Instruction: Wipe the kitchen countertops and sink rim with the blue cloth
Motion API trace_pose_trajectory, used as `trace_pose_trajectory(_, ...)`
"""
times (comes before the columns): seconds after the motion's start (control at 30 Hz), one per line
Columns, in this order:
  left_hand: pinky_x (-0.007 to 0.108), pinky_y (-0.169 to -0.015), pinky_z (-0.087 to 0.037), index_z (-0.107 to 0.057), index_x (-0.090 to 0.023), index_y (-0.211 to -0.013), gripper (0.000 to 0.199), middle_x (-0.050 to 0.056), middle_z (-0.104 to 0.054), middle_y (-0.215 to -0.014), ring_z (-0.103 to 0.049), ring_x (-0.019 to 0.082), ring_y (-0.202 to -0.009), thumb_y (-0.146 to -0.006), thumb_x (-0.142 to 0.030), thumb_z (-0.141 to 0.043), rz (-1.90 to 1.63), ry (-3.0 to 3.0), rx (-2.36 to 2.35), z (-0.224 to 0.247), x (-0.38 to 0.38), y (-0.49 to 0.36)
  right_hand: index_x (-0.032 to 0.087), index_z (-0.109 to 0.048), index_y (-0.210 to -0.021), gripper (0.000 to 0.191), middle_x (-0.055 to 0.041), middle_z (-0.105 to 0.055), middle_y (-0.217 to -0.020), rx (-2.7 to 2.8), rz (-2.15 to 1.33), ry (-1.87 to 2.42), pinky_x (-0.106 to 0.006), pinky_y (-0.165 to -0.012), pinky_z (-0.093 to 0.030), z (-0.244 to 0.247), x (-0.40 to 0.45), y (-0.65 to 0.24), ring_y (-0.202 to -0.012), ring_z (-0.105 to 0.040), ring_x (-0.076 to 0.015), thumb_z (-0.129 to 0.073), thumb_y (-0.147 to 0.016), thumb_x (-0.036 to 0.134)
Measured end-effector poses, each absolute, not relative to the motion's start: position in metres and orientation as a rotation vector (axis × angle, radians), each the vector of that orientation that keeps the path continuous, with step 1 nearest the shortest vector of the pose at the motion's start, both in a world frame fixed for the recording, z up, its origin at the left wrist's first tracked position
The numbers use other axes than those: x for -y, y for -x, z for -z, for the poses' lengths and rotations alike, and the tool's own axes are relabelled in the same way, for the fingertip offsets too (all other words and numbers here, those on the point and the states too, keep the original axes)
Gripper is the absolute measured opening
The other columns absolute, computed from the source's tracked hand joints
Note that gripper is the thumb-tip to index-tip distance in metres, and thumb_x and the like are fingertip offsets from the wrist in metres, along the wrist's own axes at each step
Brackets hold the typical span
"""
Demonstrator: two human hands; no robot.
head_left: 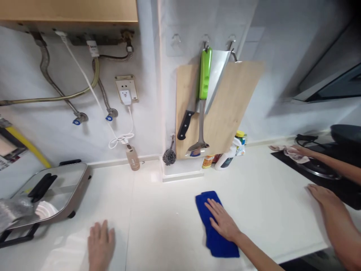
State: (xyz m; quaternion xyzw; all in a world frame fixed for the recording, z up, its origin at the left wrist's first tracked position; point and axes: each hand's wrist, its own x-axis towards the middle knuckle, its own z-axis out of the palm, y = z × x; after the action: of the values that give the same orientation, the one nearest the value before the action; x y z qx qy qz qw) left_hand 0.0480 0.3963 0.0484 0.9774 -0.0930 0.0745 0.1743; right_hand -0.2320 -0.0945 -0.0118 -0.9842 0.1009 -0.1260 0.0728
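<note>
Blue cloth [216, 241] lies on the white bench [163, 233], in front of the wall ledge and a bit to its right. Right hand [225, 224] is already on top of it, palm down, so there's no gap to close. Cloth's long axis runs from the far side toward the person, near end slanting right. Fingers cross that axis at an angle, aimed at the far left corner; tips land on the far half, inside the edge. Wrist comes in over the right long side, leaving the near end uncovered.

Right fingers: straight, slightly spread, laid flat, no visible pinch or bunching of fabric. How hard they press, can't tell.

Left hand [100, 244] is well apart, left of the bench seam [129, 226], fingers pointing away from the person, close together and uncurled, holding nothing visible. It's blurred; can't tell whether it touches the bench. Nearest thing to it is the lidded electric pan [76, 188], farther left. Right hand is clearly the nearer one to the cloth.

Off to the right, a co-worker's hand [321, 192] rests at the bench by the black stove [348, 197]; their other hand is on a pale cloth [296, 153].
</note>
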Motion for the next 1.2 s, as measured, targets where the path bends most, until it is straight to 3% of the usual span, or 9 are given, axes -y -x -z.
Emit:
trace_pose_trajectory(0.23,0.067,-0.116,-0.027,-0.043,-0.006,-0.145,0.069,0.03,-0.038,-0.154,-0.022,0.047,-0.15,-0.096,-0.046,-0.018,-0.412,-2.817,0.062,-0.032,-0.432,-0.044,0.025,-0.009,-0.159,0.074,-0.0119,-0.04,-0.157,-0.899,0.664,2.867,-0.063,-0.112,-0.042,0.037,0.137,0.19,-0.144,-0.036,-0.0366,-0.033,-0.09,0.039)
trace_pose_trajectory(0.33,0.068,-0.115,-0.028,-0.044,-0.003,-0.144,0.067,0.032,-0.038,-0.153,-0.018,0.047,-0.151,-0.096,-0.043,-0.019,-0.509,-2.85,0.136,-0.034,-0.425,-0.04,0.027,0.0,-0.159,0.079,-0.0114,-0.037,-0.159,-0.95,0.659,2.853,-0.068,-0.112,-0.038,0.038,0.122,0.141,-0.144,-0.035,-0.0404,-0.033,-0.088,0.038)
trace_pose_trajectory(0.5,0.068,-0.116,-0.028,-0.041,-0.003,-0.146,0.064,0.033,-0.035,-0.154,-0.015,0.047,-0.152,-0.097,-0.04,-0.023,-0.554,-2.87,0.165,-0.037,-0.423,-0.041,0.029,0.01,-0.157,0.087,-0.0065,-0.029,-0.163,-0.796,0.542,2.874,-0.07,-0.117,-0.028,0.032,0.049,0.068,-0.149,-0.026,-0.0394,-0.038,-0.084,0.032)
trace_pose_trajectory(0.57,0.068,-0.116,-0.028,-0.039,-0.005,-0.147,0.063,0.031,-0.034,-0.155,-0.015,0.046,-0.152,-0.097,-0.04,-0.022,-0.522,-2.883,0.151,-0.035,-0.424,-0.041,0.028,0.005,-0.158,0.089,-0.0049,-0.025,-0.164,-0.646,0.48,2.905,-0.065,-0.119,-0.028,0.028,0.004,0.051,-0.15,-0.023,-0.0369,-0.042,-0.083,0.031)
trace_pose_trajectory(0.67,0.067,-0.116,-0.028,-0.038,-0.007,-0.148,0.063,0.029,-0.034,-0.156,-0.017,0.046,-0.151,-0.098,-0.041,-0.021,-0.454,-2.899,0.116,-0.032,-0.426,-0.042,0.018,-0.012,-0.159,0.088,-0.0102,-0.016,-0.166,-0.381,0.386,2.941,-0.057,-0.123,-0.026,0.018,-0.059,0.035,-0.152,-0.016,-0.0355,-0.051,-0.08,0.03)
trace_pose_trajectory(0.8,0.066,-0.117,-0.028,-0.038,-0.008,-0.148,0.064,0.029,-0.034,-0.157,-0.016,0.045,-0.152,-0.098,-0.042,-0.02,-0.428,-2.892,0.091,-0.027,-0.428,-0.043,0.014,-0.018,-0.157,0.085,-0.0125,-0.003,-0.167,-0.017,0.187,2.901,-0.056,-0.125,-0.021,0.002,-0.101,0.004,-0.154,-0.006,-0.0363,-0.053,-0.083,0.036)
trace_pose_trajectory(1.2,0.063,-0.119,-0.027,-0.04,-0.012,-0.149,0.065,0.022,-0.035,-0.159,-0.019,0.04,-0.153,-0.097,-0.046,-0.02,-0.315,-2.886,-0.026,-0.013,-0.436,-0.049,0.006,-0.03,-0.152,0.072,-0.0201,-0.022,-0.164,-0.365,0.28,2.888,-0.054,-0.124,-0.017,-0.005,-0.061,-0.147,-0.153,-0.014,-0.0353,-0.046,-0.086,0.03)
